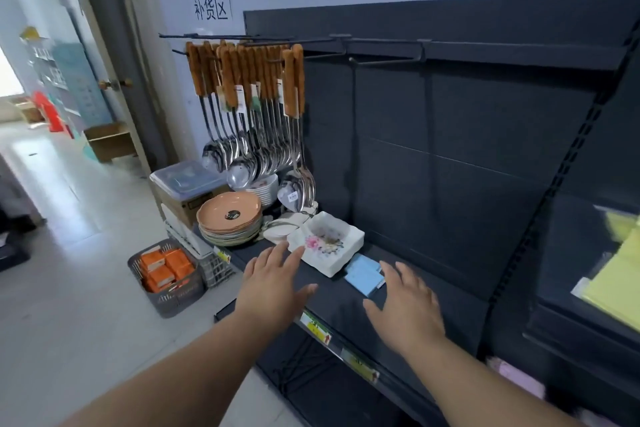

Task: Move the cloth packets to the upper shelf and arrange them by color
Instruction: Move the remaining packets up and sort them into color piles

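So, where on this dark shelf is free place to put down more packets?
The widest bare patch on the shelf lies right of the blue packets, up to the slotted upright. A narrower strip runs along the front edge, before the floral dish. The left end is crowded: stacked plates under hanging ladles.

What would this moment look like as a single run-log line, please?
left hand: open, above dark metal shelf | right hand: open, beside light blue cloth packets | packets: lying on shelf beside white square floral dish
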Demonstrator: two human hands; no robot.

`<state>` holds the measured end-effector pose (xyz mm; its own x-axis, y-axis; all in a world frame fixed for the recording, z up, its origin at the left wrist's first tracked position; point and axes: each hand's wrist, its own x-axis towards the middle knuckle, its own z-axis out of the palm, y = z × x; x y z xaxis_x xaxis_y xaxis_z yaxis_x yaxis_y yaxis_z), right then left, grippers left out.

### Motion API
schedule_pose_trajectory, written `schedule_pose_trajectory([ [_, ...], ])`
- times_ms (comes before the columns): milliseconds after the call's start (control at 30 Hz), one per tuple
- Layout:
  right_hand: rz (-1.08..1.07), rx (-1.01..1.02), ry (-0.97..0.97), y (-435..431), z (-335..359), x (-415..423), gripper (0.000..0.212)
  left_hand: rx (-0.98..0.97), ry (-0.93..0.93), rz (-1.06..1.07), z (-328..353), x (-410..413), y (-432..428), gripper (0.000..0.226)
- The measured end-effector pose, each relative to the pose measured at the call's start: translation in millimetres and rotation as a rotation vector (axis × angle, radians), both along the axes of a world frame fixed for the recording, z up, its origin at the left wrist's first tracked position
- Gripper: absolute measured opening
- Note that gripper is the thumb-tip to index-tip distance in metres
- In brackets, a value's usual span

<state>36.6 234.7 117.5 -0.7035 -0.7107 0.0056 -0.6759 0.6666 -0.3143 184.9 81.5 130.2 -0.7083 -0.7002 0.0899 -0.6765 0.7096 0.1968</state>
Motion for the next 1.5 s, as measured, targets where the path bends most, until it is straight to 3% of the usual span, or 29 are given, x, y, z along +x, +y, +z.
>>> schedule_pose_trajectory([
  [467, -0.177, 0.100, -0.246, -30.1, -92.3, -77.0, 0.073, 0.144, -0.144, -0.148, -72.3, -112.0, -46.5, 0.075],
  [800, -0.298, -0.064, -0.324, -69.5, -154.2, -126.9, 0.065, 0.317, -0.222, -0.424, -162.5, -189.9, -70.8, 0.070],
  [1033, -0.187, -0.079, -0.261, -91.9, -186.5, -151.1, 0.052, 0.304, -0.289, -0.479, -206.2, -222.1, -86.7, 0.065],
  [1300, -0.100, -0.038, -0.253, -129.6, -195.4, -168.3, 0.045, 0.218, -0.330, -0.482, -227.4, -185.7, -80.5, 0.062],
  [1500, 0.076, 0.204, -0.251, -151.9, -200.6, -183.2, 0.048, 0.173, -0.301, -0.474, -237.4, -170.8, -82.1, 0.058],
])
